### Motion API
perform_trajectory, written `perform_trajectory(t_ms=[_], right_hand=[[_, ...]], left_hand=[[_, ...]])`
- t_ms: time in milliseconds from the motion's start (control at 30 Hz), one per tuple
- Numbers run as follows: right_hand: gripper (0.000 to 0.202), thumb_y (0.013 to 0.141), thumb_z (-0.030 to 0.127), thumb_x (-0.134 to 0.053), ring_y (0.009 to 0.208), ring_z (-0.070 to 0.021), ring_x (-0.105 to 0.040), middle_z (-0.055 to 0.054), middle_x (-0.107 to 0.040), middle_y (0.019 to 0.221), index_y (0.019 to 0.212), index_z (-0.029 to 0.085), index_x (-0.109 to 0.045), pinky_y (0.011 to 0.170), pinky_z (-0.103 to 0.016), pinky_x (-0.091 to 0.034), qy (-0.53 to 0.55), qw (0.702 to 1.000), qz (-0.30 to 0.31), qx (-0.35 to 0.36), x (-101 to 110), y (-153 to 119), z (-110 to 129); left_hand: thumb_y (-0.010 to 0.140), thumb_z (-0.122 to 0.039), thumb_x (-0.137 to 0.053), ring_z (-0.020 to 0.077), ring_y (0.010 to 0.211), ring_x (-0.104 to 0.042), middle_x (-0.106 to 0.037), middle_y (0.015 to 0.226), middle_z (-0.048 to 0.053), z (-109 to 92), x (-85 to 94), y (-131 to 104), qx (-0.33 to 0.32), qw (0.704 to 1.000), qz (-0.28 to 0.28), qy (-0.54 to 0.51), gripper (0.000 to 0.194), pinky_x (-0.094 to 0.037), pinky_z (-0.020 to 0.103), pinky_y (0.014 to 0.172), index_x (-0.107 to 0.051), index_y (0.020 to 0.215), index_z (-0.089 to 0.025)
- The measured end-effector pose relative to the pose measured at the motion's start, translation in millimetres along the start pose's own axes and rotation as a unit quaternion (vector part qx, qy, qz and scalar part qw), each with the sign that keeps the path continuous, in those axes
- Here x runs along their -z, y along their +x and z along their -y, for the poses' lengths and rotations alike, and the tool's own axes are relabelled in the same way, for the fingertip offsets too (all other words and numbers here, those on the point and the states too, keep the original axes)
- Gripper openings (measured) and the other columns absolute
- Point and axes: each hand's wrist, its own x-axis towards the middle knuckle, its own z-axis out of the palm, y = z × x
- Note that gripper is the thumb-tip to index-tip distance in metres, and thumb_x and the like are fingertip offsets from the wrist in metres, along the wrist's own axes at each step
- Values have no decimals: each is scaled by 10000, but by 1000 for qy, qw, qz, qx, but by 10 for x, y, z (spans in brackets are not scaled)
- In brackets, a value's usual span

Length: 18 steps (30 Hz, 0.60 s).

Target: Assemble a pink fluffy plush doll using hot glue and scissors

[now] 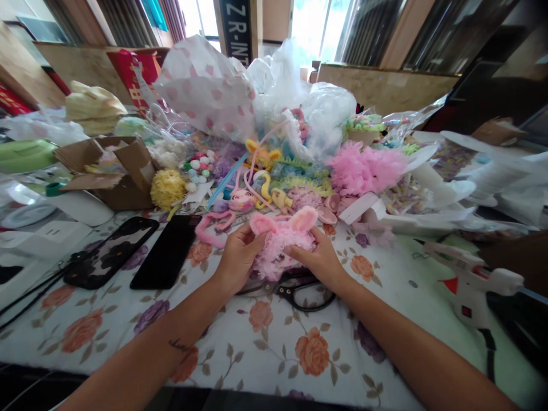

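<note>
Between my two hands is a fluffy pink plush head (274, 254) with two upright rabbit-like ears. My left hand (237, 254) grips its left side, thumb on the fluff below the ear. On the other side my right hand (319, 257) holds it, its thumb pressed onto the front. Black-handled scissors (306, 297) lie on the cloth just under the plush, their blades partly hidden. A pink fuzzy pipe cleaner (209, 228) curls on the table close to my left hand.
Two dark phones (162, 254) lie at the left on the flowered tablecloth (257, 354). A white glue gun (466, 279) stands at the right. Behind are a cardboard box (124, 171), a yellow pompom (169, 188), pink fluff (363, 165) and plastic bags (205, 85).
</note>
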Motion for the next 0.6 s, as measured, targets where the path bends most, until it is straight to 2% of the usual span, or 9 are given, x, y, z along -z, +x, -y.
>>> perform_trajectory(t_ms=[300, 600], right_hand=[[488, 638, 412, -791, 805, -204, -628, -37, -707, 908, 1045, 175, -664, 730, -315, -502, 3, 1000, -2, -7, 0, 0, 0], [468, 635, 427, -791, 814, -207, -628, -35, -703, 904, 1012, 182, -663, 738, -319, -497, -5, 1000, -1, -14, -1, 6, -8]], left_hand=[[605, -235, -838, 78, 521, -563, -720, 751, -1, -19, -9, -3, 4, 1000, 4, -5, 309, -447, 182, 497, -734, 889, -170], [590, -253, -850, 96, 554, -595, -708, 713, -4, -30, -11, -5, 5, 1000, 3, -3, 317, -478, 189, 534, -726, 868, -163]])
